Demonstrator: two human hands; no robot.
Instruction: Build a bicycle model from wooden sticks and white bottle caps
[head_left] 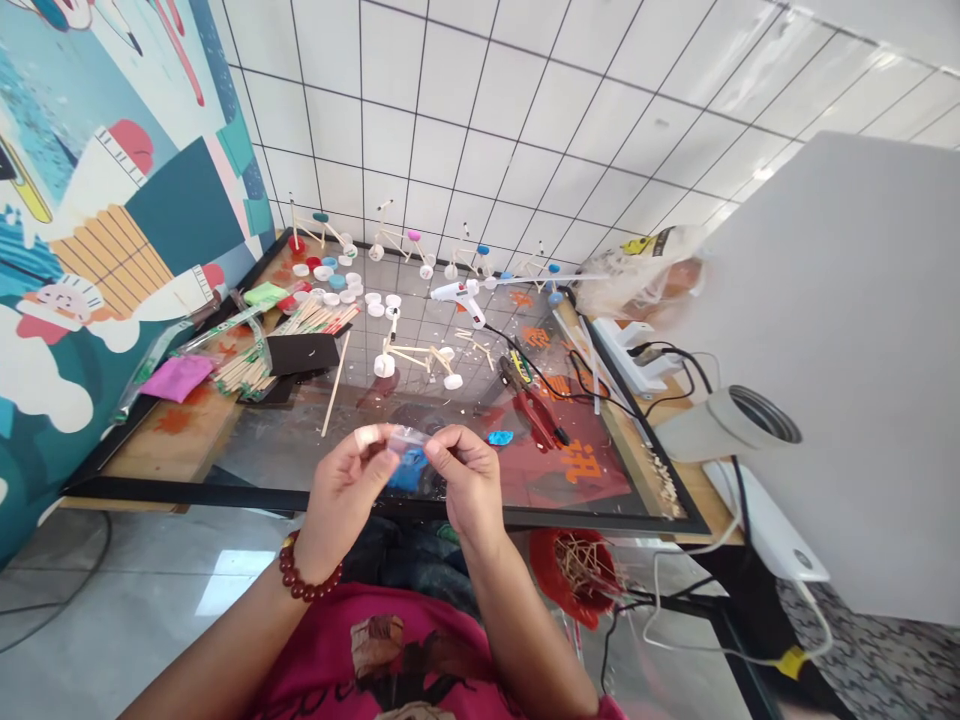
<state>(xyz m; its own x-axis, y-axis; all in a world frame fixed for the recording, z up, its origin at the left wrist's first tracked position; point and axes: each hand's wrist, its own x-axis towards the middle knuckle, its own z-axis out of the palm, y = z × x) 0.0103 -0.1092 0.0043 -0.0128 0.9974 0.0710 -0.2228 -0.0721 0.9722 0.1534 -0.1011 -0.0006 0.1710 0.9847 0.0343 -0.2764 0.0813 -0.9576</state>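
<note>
My left hand (349, 485) and my right hand (472, 485) pinch the top edge of a small clear plastic bag (408, 438), held over the table's front edge. Soft blue clay (407, 471) shows in the lower part of the bag. A loose lump of blue clay (500, 438) lies on the table just right of my right hand. Beyond my hands stands a small bicycle model (420, 357) made of sticks, with white caps as wheels. A single thin stick (334, 385) lies left of it.
Several finished stick bicycles (397, 240) line the wall. A white glue gun (461, 297), red-handled pliers (534, 405) and cables lie centre to right. On the left are matchsticks (315, 316), a black box (304, 353) and a pink clay pack (178, 377). Below the edge hangs a red bin (544, 565).
</note>
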